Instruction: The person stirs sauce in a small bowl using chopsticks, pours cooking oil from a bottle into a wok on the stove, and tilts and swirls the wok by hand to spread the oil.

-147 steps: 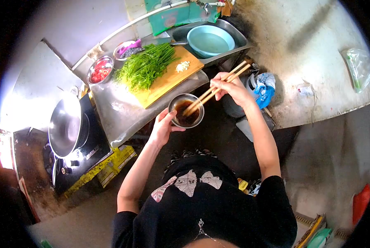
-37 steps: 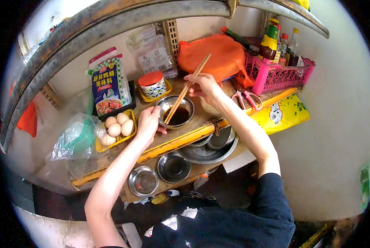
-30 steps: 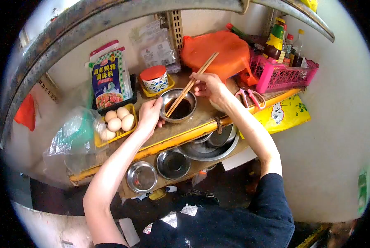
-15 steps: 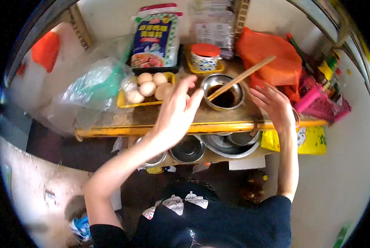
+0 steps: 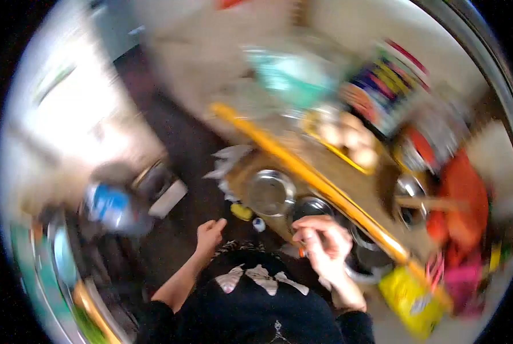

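The whole view is smeared by motion. My left hand (image 5: 210, 235) is low in front of my body, away from the shelf, with its fingers partly curled and nothing visible in it. My right hand (image 5: 324, 243) is raised in front of the lower shelf, near the dark metal bowl (image 5: 312, 211); its fingers are bent and blurred, and I see no object in them. The small metal bowl (image 5: 408, 186) stands on the upper shelf at the right, with the chopsticks (image 5: 434, 203) lying across it.
On the shelf (image 5: 302, 166) are eggs (image 5: 348, 136) in a yellow tray, a seasoning bag (image 5: 385, 86), an orange-red bag (image 5: 463, 200) and a pink basket (image 5: 464, 286). Another metal bowl (image 5: 270, 193) is below. At far left lie a cutting board (image 5: 96, 312) and greens (image 5: 87, 325).
Both hands have let go of the bowl and chopsticks and moved down towards my body. The view has turned left, so the shelf now slants across the right side.
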### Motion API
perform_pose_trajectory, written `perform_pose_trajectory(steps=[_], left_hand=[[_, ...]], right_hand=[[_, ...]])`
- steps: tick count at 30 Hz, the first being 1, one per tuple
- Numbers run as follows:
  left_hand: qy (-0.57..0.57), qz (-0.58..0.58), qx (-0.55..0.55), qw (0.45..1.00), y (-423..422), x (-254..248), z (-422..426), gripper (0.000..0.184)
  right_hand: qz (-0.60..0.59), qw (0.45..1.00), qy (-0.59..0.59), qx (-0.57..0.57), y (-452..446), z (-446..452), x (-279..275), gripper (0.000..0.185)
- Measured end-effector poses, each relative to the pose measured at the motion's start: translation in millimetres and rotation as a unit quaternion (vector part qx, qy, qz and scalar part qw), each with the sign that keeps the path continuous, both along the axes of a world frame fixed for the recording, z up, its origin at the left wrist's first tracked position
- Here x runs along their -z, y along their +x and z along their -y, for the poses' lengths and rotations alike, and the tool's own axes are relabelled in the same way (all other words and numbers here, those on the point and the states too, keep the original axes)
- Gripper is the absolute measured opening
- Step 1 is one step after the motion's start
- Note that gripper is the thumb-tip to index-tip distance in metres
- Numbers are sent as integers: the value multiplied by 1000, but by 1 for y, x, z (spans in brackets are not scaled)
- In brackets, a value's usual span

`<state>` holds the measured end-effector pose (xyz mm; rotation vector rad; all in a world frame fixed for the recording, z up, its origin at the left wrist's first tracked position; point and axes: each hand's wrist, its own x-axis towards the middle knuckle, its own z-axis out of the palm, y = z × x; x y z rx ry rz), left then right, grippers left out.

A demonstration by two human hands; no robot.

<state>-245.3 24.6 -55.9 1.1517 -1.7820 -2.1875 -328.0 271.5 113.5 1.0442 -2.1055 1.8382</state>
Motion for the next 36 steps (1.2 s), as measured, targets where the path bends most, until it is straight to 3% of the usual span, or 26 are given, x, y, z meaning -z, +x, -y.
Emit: perform_pose_trajectory(steps=[1, 2, 3, 6, 9, 12, 13, 15, 17, 18, 19, 21, 22, 25, 26, 27, 29, 30, 31, 33, 36], left_hand=[[0, -2, -71, 998, 18, 8, 10, 38], [-4, 9, -80, 997, 37, 14, 18, 36], [-5, 19, -94, 995, 57, 20, 25, 35], [-44, 106, -167, 979, 107, 30, 38, 32], [-49, 71, -276, 957, 162, 87, 46, 28], [-12, 91, -345, 934, 200, 80, 46, 19], [30, 76, -369, 926, 214, 82, 49, 16], [53, 45, -445, 893, 239, 69, 60, 13], [115, -29, -431, 895, 272, 80, 74, 9], [118, -33, -458, 881, 292, 86, 82, 9], [133, -63, -467, 872, 309, 92, 87, 11], [149, -102, -489, 853, 342, 96, 93, 15], [150, -126, -514, 835, 362, 96, 94, 19], [151, -144, -576, 791, 414, 87, 91, 24], [161, -151, -601, 768, 430, 82, 87, 24], [174, -157, -622, 748, 445, 81, 81, 25], [186, -160, -639, 729, 468, 94, 65, 28], [193, -154, -666, 703, 477, 99, 56, 28], [201, -147, -692, 678, 484, 104, 45, 28], [197, -136, -726, 645, 491, 120, 20, 26], [210, -115, -798, 553, 486, 156, -14, 26]], right_hand=[[31, 997, 32, -71, -4, 25, 15, 9], [108, 988, 27, -110, -5, 50, 35, 10], [107, 983, 40, -144, -9, 77, 59, 11], [163, 959, 125, -196, -16, 127, 133, 12], [194, 925, 199, -260, -8, 160, 190, 12], [256, 879, 268, -301, 6, 176, 229, 11], [248, 871, 277, -322, 7, 181, 254, 11], [115, 869, 330, -350, 5, 196, 317, 12], [53, 864, 336, -371, 14, 218, 349, 14], [103, 852, 383, -342, 17, 230, 370, 13], [155, 822, 421, -352, 62, 250, 302, 13], [211, 785, 431, -391, 87, 277, 308, 12], [141, 764, 488, -399, 107, 294, 297, 12], [139, 719, 519, -442, 142, 339, 316, 12], [250, 709, 511, -417, 130, 358, 369, 11], [240, 701, 517, -428, 142, 375, 367, 11], [-91, 658, 494, -560, 159, 398, 364, 10], [9, 632, 537, -559, 156, 415, 395, 9], [3, 627, 540, -561, 154, 431, 416, 9], [-137, 592, 454, -652, 155, 460, 445, 11], [-123, 552, 462, -683, 172, 493, 456, 9]])
